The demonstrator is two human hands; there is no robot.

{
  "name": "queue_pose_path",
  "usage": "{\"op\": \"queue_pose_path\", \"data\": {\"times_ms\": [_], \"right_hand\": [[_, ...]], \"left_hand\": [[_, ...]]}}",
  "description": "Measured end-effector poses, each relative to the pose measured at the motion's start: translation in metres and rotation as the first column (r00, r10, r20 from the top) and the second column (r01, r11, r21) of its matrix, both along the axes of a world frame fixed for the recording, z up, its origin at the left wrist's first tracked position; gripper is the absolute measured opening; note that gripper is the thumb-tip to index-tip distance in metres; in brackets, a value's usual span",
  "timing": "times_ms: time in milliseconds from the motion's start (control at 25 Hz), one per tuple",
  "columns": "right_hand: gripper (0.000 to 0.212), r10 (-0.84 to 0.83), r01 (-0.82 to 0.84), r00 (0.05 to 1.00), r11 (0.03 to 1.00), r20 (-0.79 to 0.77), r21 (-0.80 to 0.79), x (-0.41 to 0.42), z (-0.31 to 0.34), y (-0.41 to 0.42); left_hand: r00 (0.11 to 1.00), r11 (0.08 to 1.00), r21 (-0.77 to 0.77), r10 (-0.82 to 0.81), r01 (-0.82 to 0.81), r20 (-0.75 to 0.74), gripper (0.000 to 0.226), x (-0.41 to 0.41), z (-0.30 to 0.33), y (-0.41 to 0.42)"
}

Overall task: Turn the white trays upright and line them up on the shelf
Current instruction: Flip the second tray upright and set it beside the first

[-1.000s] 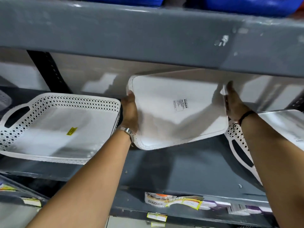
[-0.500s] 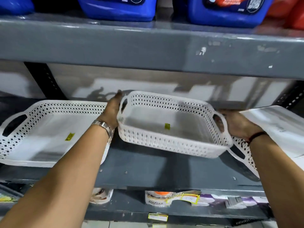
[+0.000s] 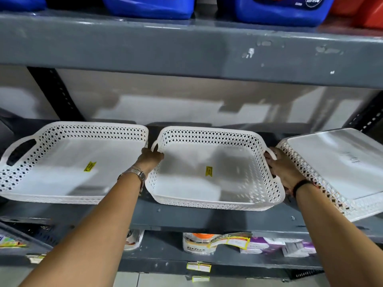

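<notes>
The middle tray point(image 3: 213, 168) sits upright on the grey shelf point(image 3: 207, 216), open side up, with a yellow sticker point(image 3: 208, 171) on its floor. Its walls are pierced with a diamond pattern and it has a loop handle at each end.

The left hand point(image 3: 149, 157) is at the tray's left handle, fingers point(image 3: 158, 155) curled over the rim and closed on it. The right hand point(image 3: 283, 168) is at the right handle, fingers point(image 3: 269, 157) wrapped around the loop and closed on it too. A metal watch point(image 3: 138, 172) is on the left wrist and a dark band point(image 3: 301, 184) on the right.

Just beside it to the left is a second tray point(image 3: 68, 162), also upright, with its own yellow sticker point(image 3: 90, 166) and a handle cut-out at its far left end. The two trays stand close, with the left hand in the narrow gap between them.

To the right, a third tray point(image 3: 335, 172) lies upside down, its flat bottom facing up and its front edge hanging over the shelf edge. The right hand lies between it and the middle tray.

Above runs another grey shelf point(image 3: 186, 50) carrying blue tubs point(image 3: 277, 9) and something red at the far right. Below, a lower shelf holds packets point(image 3: 217, 243) with yellow price tags point(image 3: 198, 267) on its front edge.
</notes>
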State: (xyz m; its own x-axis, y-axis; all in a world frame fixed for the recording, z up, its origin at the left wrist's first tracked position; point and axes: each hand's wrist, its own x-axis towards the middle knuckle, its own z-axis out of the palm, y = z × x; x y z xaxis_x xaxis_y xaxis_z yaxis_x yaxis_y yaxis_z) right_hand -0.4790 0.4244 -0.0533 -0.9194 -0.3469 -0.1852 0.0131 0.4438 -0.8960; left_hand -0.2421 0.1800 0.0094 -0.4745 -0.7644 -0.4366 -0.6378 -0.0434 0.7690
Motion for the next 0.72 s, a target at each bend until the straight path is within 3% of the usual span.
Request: {"op": "queue_pose_path", "data": {"times_ms": [240, 360, 560, 720], "right_hand": [[0.044, 0.037, -0.033, 0.998, 0.996, -0.042, 0.089, 0.007, 0.004, 0.002], [0.046, 0.084, -0.062, 0.991, 0.977, -0.102, 0.204, 0.012, 0.014, 0.001], [0.057, 0.195, -0.086, 0.935, 0.935, -0.297, 0.343, 0.019, 0.033, 0.004], [0.048, 0.250, -0.076, 0.847, 0.931, -0.469, 0.358, 0.020, 0.064, 0.024]], "left_hand": [[0.999, 0.998, -0.062, -0.019, 0.021, 0.028, 0.070, 0.006, -0.010, 0.006], [0.995, 0.979, -0.200, -0.016, 0.035, 0.097, 0.064, 0.007, -0.011, 0.017], [0.973, 0.833, -0.533, -0.030, 0.151, 0.228, 0.067, -0.001, 0.004, 0.053], [0.975, 0.755, -0.618, -0.143, 0.219, 0.171, 0.064, -0.027, 0.015, 0.072]]}}
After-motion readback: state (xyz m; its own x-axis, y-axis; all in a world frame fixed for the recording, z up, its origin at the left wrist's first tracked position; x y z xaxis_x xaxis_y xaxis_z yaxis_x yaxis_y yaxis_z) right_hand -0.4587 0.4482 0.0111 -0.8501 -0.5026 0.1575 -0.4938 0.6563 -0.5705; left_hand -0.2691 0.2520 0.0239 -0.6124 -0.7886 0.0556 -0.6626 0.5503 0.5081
